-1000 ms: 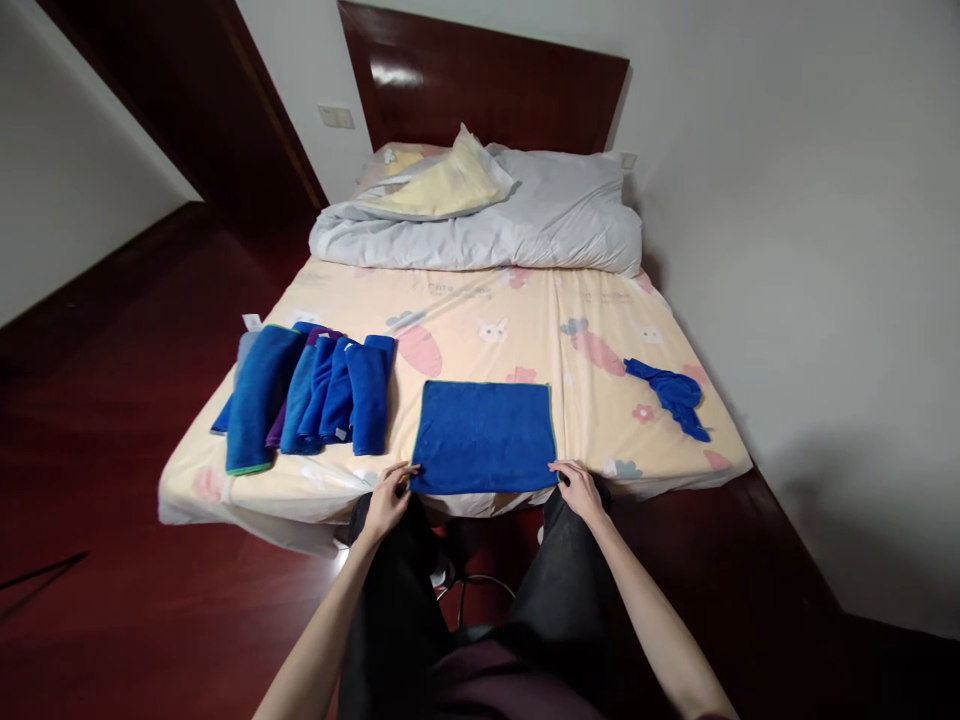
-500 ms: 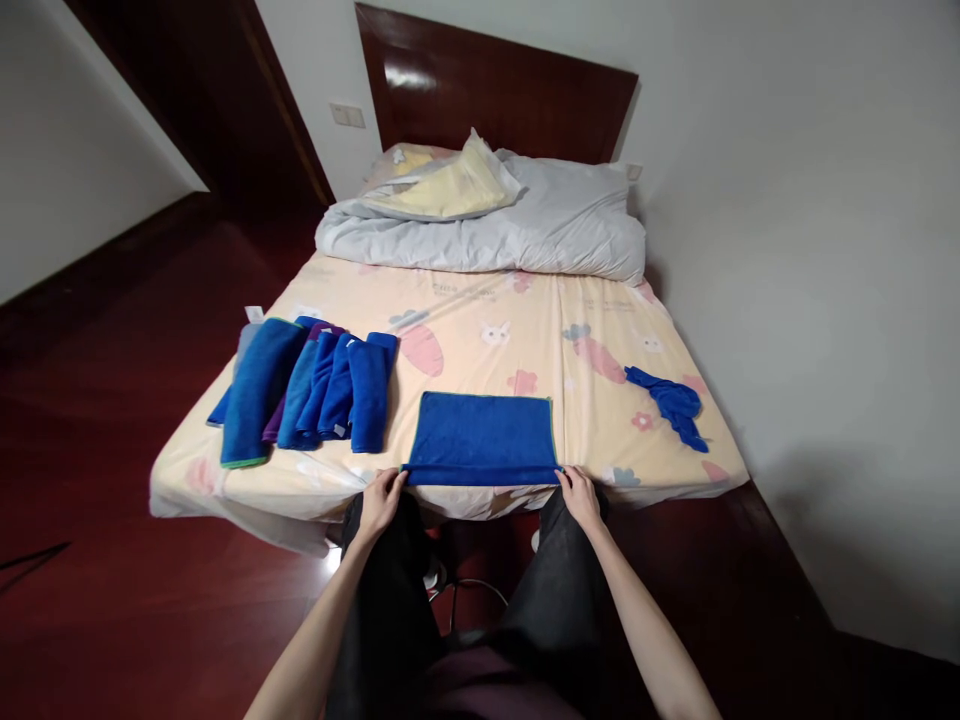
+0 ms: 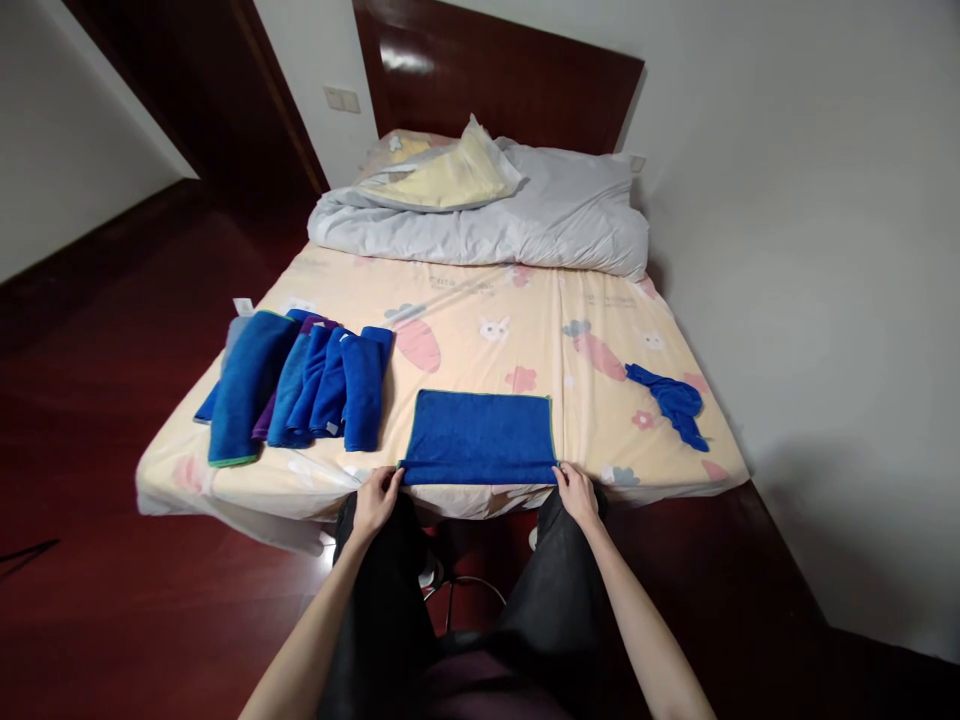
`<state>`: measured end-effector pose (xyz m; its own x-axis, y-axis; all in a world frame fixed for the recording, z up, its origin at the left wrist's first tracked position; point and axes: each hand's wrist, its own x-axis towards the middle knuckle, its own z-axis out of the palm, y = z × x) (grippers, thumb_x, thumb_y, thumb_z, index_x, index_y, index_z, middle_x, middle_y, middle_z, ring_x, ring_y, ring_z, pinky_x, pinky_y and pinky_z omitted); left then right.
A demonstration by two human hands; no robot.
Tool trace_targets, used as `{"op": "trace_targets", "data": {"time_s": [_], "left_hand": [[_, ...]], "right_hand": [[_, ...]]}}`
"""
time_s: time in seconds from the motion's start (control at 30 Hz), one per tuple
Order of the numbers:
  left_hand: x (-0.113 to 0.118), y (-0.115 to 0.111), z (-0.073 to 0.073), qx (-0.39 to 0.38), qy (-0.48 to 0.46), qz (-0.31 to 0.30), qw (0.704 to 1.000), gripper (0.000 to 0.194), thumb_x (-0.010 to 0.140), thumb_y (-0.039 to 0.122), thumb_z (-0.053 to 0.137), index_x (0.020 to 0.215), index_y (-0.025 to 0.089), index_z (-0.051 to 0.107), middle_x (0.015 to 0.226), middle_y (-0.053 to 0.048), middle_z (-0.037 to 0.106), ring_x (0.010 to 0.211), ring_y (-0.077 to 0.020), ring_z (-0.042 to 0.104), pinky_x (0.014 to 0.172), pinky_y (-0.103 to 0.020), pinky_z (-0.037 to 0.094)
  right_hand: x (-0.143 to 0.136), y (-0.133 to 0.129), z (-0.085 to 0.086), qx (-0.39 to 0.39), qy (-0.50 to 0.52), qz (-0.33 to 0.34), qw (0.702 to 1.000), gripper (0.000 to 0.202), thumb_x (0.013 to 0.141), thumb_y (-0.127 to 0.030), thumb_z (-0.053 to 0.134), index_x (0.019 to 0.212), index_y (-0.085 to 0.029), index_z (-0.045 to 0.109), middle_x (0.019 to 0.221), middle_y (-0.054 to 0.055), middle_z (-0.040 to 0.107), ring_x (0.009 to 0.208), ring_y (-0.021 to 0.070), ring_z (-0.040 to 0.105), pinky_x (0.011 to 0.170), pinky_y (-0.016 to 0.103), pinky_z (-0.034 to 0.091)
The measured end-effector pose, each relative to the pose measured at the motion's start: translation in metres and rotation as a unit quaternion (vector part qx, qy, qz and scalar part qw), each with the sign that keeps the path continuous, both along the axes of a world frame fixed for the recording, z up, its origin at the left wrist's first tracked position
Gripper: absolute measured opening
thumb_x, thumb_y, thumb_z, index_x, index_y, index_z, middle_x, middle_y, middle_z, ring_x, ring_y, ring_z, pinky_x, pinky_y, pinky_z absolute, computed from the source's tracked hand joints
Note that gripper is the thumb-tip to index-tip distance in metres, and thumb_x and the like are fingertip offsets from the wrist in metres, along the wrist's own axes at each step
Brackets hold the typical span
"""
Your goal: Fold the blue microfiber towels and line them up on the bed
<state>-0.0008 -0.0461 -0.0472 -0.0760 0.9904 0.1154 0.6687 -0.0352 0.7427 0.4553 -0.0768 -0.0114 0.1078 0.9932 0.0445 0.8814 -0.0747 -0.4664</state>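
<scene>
A blue towel with green edging lies flat at the front edge of the bed, its near side turned over into a narrow rolled or folded strip. At the strip's left end, my left hand pinches the cloth between thumb and fingers. My right hand grips the opposite end the same way. To the left, several rolled or folded towels in blue and purple overlap in a row. A crumpled blue cloth rests on the right part of the bed.
The bed has a cream sheet printed with carrots and cat faces. A bunched grey quilt and a yellow pillow-like item lie by the dark headboard. A cable runs on the floor between my legs. A wall stands to the right.
Both hands keep their hold on the towel's near strip, with barely any movement. The view has shifted slightly, and the strip looks a little looser along its length.
</scene>
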Motion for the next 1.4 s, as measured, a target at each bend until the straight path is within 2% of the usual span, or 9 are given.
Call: {"op": "trace_targets", "data": {"time_s": [0.37,0.5,0.63,0.77,0.9,1.1,1.23,1.33,1.4], "left_hand": [[0.001,-0.002,-0.002,-0.001,0.000,0.024,1.000,0.041,0.093,0.056,0.050,0.102,0.020,0.067,0.092,-0.008,0.070,0.084,-0.0252,0.067,0.083,-0.039,0.053],[0.003,-0.004,0.004,0.000,0.004,0.022,1.000,0.042,0.092,0.054,0.053,0.118,0.022,0.061,0.089,-0.005,0.067,0.082,-0.0243,0.066,0.082,-0.039,0.053],[0.006,-0.004,0.010,0.046,0.038,0.007,0.998,0.037,0.093,0.051,0.053,0.113,0.022,0.062,0.102,-0.010,0.066,0.097,-0.0274,0.062,0.090,-0.042,0.051],[0.008,-0.005,0.013,0.066,0.063,-0.017,0.996,0.026,0.095,0.042,0.051,0.104,0.025,0.068,0.117,-0.012,0.066,0.109,-0.0292,0.058,0.101,-0.046,0.046],[0.009,-0.006,0.013,0.063,0.062,-0.066,0.994,0.028,0.097,0.030,0.046,0.106,0.026,0.072,0.126,-0.009,0.069,0.116,-0.0297,0.055,0.105,-0.051,0.044],[0.004,-0.005,0.013,0.047,0.067,-0.076,0.994,0.034,0.097,0.040,0.049,0.122,0.026,0.069,0.130,-0.006,0.069,0.122,-0.0295,0.054,0.106,-0.051,0.043],[0.001,-0.005,0.011,0.027,0.083,-0.088,0.992,0.047,0.087,0.049,0.065,0.129,0.028,0.066,0.136,-0.007,0.066,0.127,-0.0326,0.051,0.108,-0.053,0.040],[-0.001,-0.005,0.008,0.013,0.094,-0.099,0.991,0.054,0.083,0.044,0.069,0.134,0.029,0.062,0.140,-0.007,0.063,0.130,-0.0343,0.049,0.108,-0.055,0.038],[-0.001,-0.004,0.006,0.004,0.095,-0.100,0.990,0.053,0.083,0.037,0.065,0.136,0.029,0.061,0.140,-0.007,0.062,0.130,-0.0344,0.048,0.109,-0.056,0.037]], "right_hand": [[-0.002,0.001,0.003,-0.013,0.032,-0.024,0.999,0.032,0.098,-0.043,0.048,0.100,-0.023,0.072,0.089,0.006,0.076,0.077,0.0206,0.071,0.072,0.027,0.050],[-0.002,0.000,0.004,-0.016,0.037,-0.030,0.999,0.033,0.097,-0.043,0.051,0.117,-0.022,0.067,0.081,0.004,0.075,0.072,0.0204,0.070,0.068,0.027,0.049],[-0.001,-0.001,0.005,-0.005,0.039,-0.013,0.999,0.036,0.098,-0.043,0.048,0.123,-0.022,0.065,0.076,0.003,0.073,0.066,0.0202,0.068,0.066,0.028,0.049],[-0.001,-0.001,0.004,0.015,0.061,0.005,0.998,0.037,0.099,-0.042,0.045,0.117,-0.021,0.070,0.079,0.004,0.074,0.070,0.0200,0.069,0.072,0.029,0.053],[-0.001,0.000,0.004,0.021,0.059,0.017,0.998,0.037,0.098,-0.039,0.044,0.113,-0.023,0.074,0.102,0.008,0.077,0.083,0.0212,0.072,0.083,0.033,0.056],[-0.004,-0.001,0.008,0.009,0.025,0.030,0.999,0.037,0.100,-0.037,0.044,0.116,-0.024,0.074,0.112,0.008,0.075,0.105,0.0233,0.069,0.097,0.036,0.053],[-0.008,-0.004,0.014,0.021,-0.028,0.059,0.998,0.042,0.094,-0.049,0.056,0.123,-0.022,0.071,0.114,0.010,0.072,0.111,0.0260,0.064,0.100,0.038,0.051],[-0.009,-0.005,0.016,0.027,-0.056,0.082,0.995,0.050,0.086,-0.052,0.068,0.126,-0.023,0.069,0.112,0.011,0.067,0.110,0.0280,0.061,0.099,0.040,0.049],[-0.008,-0.004,0.016,0.028,-0.063,0.087,0.994,0.049,0.083,-0.047,0.073,0.126,-0.024,0.069,0.114,0.012,0.064,0.112,0.0293,0.059,0.099,0.043,0.049]]}}
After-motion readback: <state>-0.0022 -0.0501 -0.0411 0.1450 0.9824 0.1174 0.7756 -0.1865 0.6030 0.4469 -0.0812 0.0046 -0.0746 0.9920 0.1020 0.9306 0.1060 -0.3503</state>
